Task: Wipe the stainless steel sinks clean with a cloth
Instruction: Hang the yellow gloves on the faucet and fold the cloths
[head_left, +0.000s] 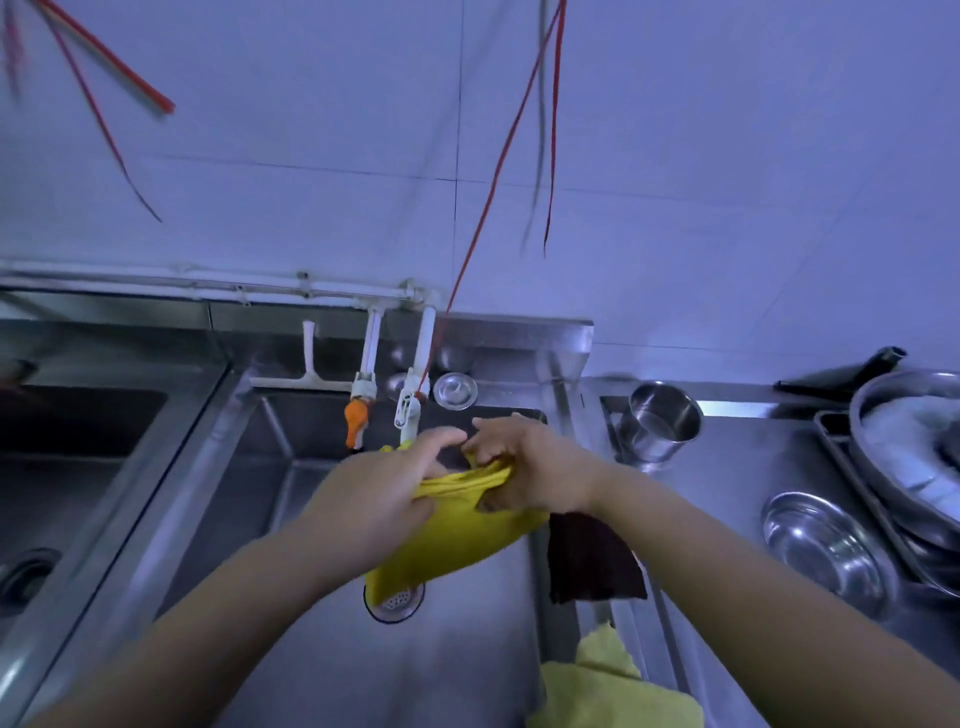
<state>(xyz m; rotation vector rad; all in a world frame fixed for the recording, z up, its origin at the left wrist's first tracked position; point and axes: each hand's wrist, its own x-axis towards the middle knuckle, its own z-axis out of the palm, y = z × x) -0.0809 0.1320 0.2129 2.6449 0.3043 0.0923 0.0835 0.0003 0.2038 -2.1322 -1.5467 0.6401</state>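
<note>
A yellow cloth (457, 540) hangs bunched over the middle stainless steel sink (291, 519), just below the white tap (410, 410). My left hand (374, 499) grips its left side, and my right hand (524, 467) pinches its upper right edge. The cloth's lower end covers part of the round drain strainer (396, 603). A second sink (78, 467) lies to the left, its drain (26, 571) dark.
An orange-handled tap (356, 415) hangs beside the white one. A dark cloth (592, 561) and a pale yellow cloth (613, 686) drape over the sink's right rim. Steel cup (660, 426), bowl (826, 551) and stacked pans (914, 441) stand on the right counter. Red wires (498, 171) hang down the wall.
</note>
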